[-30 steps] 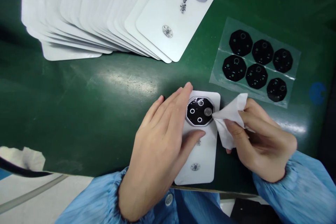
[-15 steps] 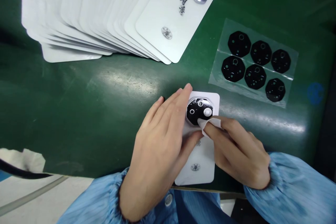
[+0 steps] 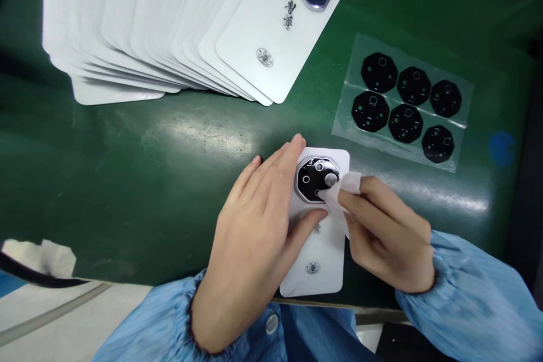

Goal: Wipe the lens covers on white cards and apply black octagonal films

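Panel [image 3: 328, 254] — white, rounded-cornered, with a silver-rimmed black octagonal module [image 3: 311, 182] — lies between the hands. The left hand [image 3: 254, 226] rests flat over its side, thumb splayed; the right hand [image 3: 392, 237] pinches a soft white cloth [image 3: 350, 182], its tip now shifted from the module's right rim onto its lower face — apparently wiping there. Green tabletop [image 3: 127, 192] spreads leftward, its edge just below the panel.

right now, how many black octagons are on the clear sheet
6 black octagons on the clear sheet: left, middle and right in each of two rows. None looks hidden.
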Available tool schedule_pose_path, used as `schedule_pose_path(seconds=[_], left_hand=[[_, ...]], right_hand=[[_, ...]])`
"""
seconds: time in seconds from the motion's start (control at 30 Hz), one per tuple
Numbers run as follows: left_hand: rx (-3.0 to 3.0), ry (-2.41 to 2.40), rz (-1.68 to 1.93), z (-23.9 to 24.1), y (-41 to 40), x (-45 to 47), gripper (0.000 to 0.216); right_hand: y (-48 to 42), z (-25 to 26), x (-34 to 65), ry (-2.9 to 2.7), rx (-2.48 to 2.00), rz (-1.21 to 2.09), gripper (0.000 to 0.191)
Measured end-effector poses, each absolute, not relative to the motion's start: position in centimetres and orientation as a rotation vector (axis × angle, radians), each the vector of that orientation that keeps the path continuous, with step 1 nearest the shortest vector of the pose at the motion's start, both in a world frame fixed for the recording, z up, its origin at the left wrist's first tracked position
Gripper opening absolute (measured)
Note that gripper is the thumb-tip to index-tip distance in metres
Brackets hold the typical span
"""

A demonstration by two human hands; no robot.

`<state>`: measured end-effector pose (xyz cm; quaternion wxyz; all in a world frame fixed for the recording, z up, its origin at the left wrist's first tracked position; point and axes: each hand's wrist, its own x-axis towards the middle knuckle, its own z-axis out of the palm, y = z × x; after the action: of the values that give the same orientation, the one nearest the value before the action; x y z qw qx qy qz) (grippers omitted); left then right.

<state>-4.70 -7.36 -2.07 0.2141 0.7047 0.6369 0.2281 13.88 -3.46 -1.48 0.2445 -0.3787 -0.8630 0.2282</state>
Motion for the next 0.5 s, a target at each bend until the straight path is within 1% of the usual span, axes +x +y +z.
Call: schedule_pose_path(seconds=[0.1,0.2,0.5], left_hand=[[1.957,1.763,0.638,-2.09,-7.31,-4.68,0.079],[1.958,1.765,0.643,-2.03,-7.27,-4.66,0.080],[1.936,1.764,0.630,-1.96,-7.26,-4.65,0.076]], right_hand=[[-2.99,-1.49,13.98,-2.119,-1.092,0.815,0.023],[-2.92,-1.63,13.85,-2.048,-1.095,0.864,0.024],[-3.38,-1.25,13.56,-2.409,-0.987,0.617,0.028]])
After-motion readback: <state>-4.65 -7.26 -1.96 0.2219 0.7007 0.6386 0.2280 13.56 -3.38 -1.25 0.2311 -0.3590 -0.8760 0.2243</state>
